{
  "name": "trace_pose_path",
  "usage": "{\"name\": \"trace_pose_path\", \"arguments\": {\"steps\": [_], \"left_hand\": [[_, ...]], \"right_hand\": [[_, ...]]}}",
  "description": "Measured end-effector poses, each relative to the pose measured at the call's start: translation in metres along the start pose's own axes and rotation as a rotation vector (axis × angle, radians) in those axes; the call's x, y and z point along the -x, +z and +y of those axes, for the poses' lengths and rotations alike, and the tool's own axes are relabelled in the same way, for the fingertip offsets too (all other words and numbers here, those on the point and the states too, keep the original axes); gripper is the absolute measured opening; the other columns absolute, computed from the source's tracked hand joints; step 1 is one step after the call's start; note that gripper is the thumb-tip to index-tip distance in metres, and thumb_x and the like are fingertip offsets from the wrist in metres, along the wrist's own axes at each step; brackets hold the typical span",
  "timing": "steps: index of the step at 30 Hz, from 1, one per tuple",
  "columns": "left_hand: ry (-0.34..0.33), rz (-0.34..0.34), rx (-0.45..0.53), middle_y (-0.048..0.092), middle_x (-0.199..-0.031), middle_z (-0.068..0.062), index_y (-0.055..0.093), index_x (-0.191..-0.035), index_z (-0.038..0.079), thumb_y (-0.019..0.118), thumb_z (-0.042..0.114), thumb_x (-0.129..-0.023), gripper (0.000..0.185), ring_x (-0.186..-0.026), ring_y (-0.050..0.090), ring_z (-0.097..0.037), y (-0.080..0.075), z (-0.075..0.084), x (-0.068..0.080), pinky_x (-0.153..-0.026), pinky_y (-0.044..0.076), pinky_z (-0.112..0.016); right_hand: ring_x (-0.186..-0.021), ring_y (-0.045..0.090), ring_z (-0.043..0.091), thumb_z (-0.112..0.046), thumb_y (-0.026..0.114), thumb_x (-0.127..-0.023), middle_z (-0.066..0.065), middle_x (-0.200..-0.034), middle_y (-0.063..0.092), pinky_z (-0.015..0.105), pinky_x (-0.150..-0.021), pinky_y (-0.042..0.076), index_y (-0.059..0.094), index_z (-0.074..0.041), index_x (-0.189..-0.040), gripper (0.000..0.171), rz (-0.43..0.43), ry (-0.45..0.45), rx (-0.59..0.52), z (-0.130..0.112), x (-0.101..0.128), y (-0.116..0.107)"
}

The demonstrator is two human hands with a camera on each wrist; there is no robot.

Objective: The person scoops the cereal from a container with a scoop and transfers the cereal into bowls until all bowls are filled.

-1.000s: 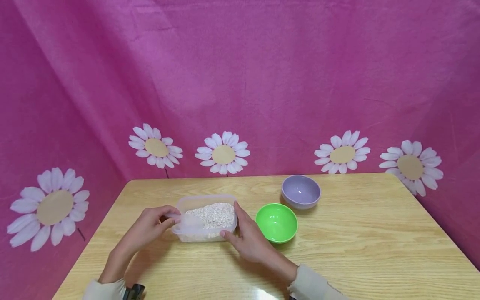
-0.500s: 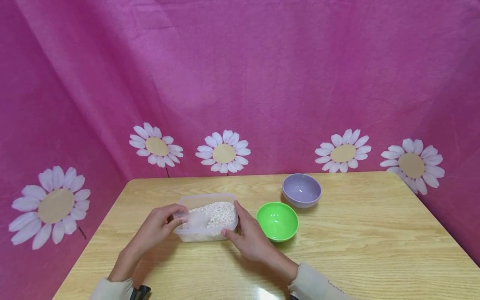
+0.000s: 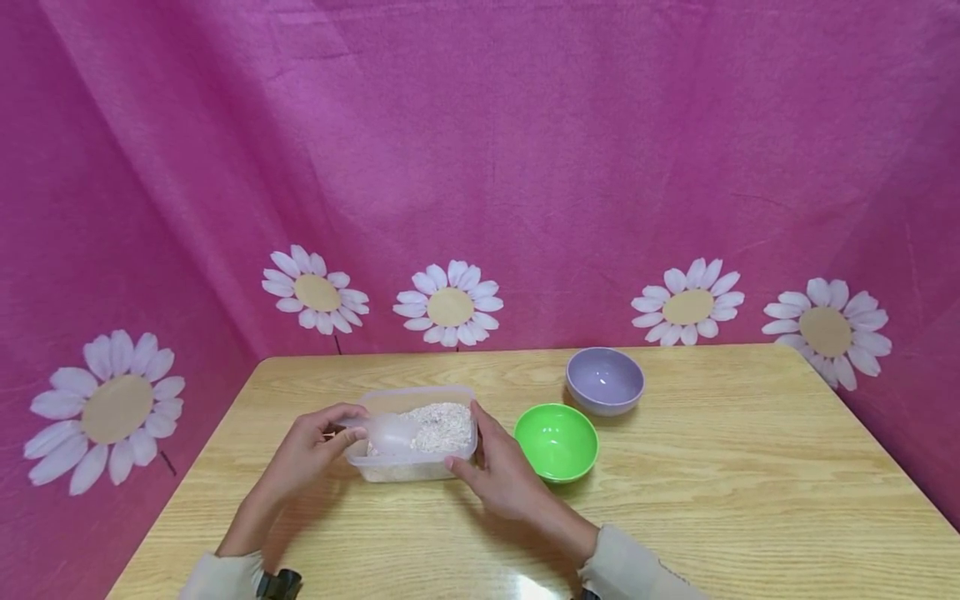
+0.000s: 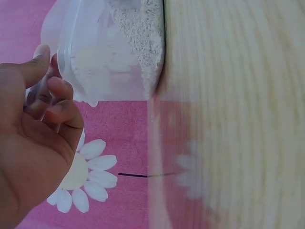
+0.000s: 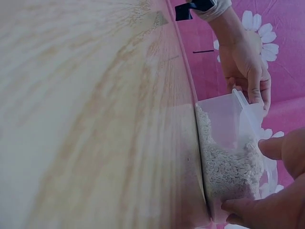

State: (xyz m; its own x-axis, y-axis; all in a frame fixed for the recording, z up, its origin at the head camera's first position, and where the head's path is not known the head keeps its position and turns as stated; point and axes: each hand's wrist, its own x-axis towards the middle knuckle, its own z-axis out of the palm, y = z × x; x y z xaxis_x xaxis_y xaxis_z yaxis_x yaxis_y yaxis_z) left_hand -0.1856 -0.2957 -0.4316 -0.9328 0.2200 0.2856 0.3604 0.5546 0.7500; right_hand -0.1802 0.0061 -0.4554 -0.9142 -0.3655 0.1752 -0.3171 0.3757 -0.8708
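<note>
A clear plastic tub [image 3: 416, 472] of pale grain [image 3: 442, 423] stands on the wooden table [image 3: 750, 500]. My left hand [image 3: 311, 454] pinches the handle of a clear plastic scoop [image 3: 390, 433], whose bowl sits over the grain at the tub's left end. My right hand [image 3: 498, 471] holds the tub's right side, thumb on the near wall and a finger on the rim. The left wrist view shows the tub [image 4: 109, 57] and my left hand [image 4: 45, 93] on the handle. In the right wrist view the tub [image 5: 228, 157] stands between both hands, my right fingertips [image 5: 279, 148] against it.
A green bowl [image 3: 556, 442] stands just right of the tub, close to my right hand. A lilac bowl [image 3: 604, 381] sits behind it. Pink cloth with daisies [image 3: 448, 304] hangs behind the table and to both sides.
The scoop has gone from the tub's near left corner up and inward over the grain. My right hand has kept its hold on the tub.
</note>
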Motion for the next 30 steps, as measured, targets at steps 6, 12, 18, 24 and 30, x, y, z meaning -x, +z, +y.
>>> {"name": "trace_pose_path", "arguments": {"steps": [6, 12, 18, 24, 30], "left_hand": [[-0.074, 0.021, 0.062, 0.075, -0.102, -0.012, 0.072, -0.120, 0.000, 0.072, 0.008, -0.102, 0.020, -0.082, 0.066, -0.009, -0.006, 0.000, 0.002, -0.066, 0.056, -0.027], [-0.097, 0.045, 0.073, 0.069, -0.092, -0.012, 0.071, -0.122, 0.000, 0.071, 0.007, -0.103, 0.020, -0.075, 0.061, -0.009, -0.013, -0.002, 0.002, -0.062, 0.054, -0.028], [-0.064, 0.071, 0.051, 0.077, -0.102, -0.017, 0.071, -0.124, -0.003, 0.068, 0.006, -0.105, 0.021, -0.086, 0.072, -0.007, -0.018, -0.003, 0.001, -0.081, 0.062, -0.026], [-0.070, 0.089, 0.060, 0.077, -0.106, -0.020, 0.070, -0.124, -0.003, 0.067, 0.006, -0.106, 0.021, -0.090, 0.072, 0.000, -0.020, -0.003, -0.001, -0.083, 0.061, -0.023], [-0.001, 0.144, 0.099, 0.079, -0.098, -0.013, 0.070, -0.123, -0.007, 0.068, 0.002, -0.103, 0.021, -0.087, 0.072, 0.002, -0.018, 0.003, -0.002, -0.082, 0.058, -0.015]], "right_hand": [[-0.148, 0.049, 0.036, -0.019, 0.076, -0.100, 0.031, -0.168, 0.037, 0.054, -0.123, 0.040, 0.022, 0.010, -0.166, 0.090, -0.004, 0.004, 0.007, -0.001, 0.001, 0.000], [-0.154, 0.042, 0.042, -0.023, 0.078, -0.099, 0.031, -0.167, 0.038, 0.057, -0.127, 0.034, 0.024, 0.009, -0.166, 0.092, 0.010, 0.011, 0.028, -0.003, 0.001, -0.002], [-0.156, 0.038, 0.045, -0.028, 0.079, -0.097, 0.030, -0.167, 0.038, 0.060, -0.129, 0.031, 0.026, 0.008, -0.165, 0.093, 0.040, 0.038, 0.063, -0.007, 0.001, -0.007], [-0.157, 0.037, 0.044, -0.031, 0.079, -0.097, 0.027, -0.171, 0.034, 0.060, -0.129, 0.030, 0.026, 0.005, -0.166, 0.094, 0.044, 0.044, 0.068, -0.015, 0.003, -0.013], [-0.139, 0.059, 0.048, -0.030, 0.079, -0.098, 0.023, -0.172, 0.034, 0.056, -0.118, 0.047, 0.026, 0.000, -0.168, 0.093, 0.064, 0.025, 0.051, -0.021, 0.008, -0.027]]}}
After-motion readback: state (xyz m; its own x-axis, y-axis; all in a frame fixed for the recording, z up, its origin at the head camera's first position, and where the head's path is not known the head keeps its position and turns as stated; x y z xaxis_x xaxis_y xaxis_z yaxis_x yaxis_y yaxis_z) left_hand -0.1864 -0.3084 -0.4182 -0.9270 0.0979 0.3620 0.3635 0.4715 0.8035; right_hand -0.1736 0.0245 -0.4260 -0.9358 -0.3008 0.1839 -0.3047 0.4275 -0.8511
